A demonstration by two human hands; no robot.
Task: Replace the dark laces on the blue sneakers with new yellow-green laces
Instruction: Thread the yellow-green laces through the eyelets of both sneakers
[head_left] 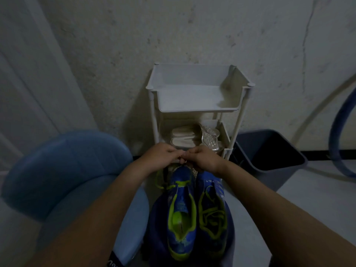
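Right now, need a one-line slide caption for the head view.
Both hands work a yellow-green lace end above two blue sneakers, in front of a white shelf rack.

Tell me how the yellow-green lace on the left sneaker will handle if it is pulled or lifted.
Probably floppy: the lace droops in a slack loop off the left sneaker. Likely light, since it hangs without tugging the shoe. It may snag or slip loose, as the left hand and right hand pinch near the toe.

Ahead: rack (198,97) blocks, top shelf bare
Left: chair (63,170) crowds sneakers (194,214)
Right: bin (269,153), then open floor (317,199)
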